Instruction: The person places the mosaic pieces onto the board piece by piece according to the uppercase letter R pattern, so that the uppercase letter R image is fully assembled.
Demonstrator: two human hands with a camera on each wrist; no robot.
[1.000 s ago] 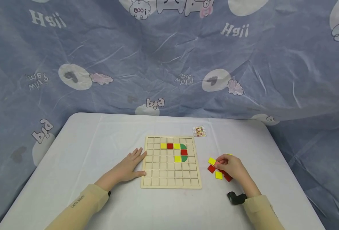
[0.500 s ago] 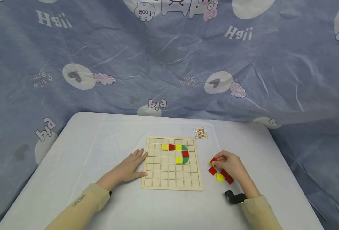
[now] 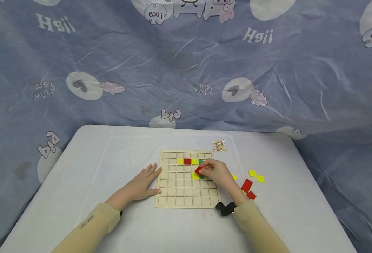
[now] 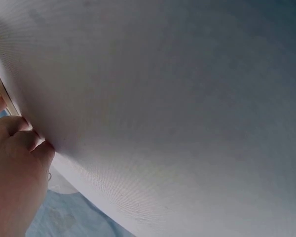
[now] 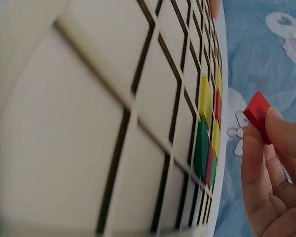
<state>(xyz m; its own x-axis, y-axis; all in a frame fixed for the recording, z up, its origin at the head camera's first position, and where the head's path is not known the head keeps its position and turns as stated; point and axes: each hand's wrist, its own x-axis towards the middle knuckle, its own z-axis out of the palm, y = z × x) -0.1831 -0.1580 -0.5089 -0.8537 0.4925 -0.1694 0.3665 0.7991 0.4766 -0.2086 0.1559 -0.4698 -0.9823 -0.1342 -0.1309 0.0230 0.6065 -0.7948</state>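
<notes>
My right hand pinches a red square tile between thumb and fingers, above the upper right of the wooden grid board. Yellow tiles, a red tile and green quarter-round tiles lie in the board's cells. My right hand overlaps part of this group in the head view. My left hand lies flat with spread fingers, its fingertips and thumb at the board's left edge. The left wrist view shows the back of that hand beside the board's rim.
Loose red tiles and yellow tiles lie on the white table right of the board, partly behind my right forearm. A small printed pattern card lies beyond the board's top right corner. A patterned blue cloth hangs behind the table.
My right hand has lifted a red tile from the loose pile and carried it left, over the board. The left hand stays at the board's left edge.
</notes>
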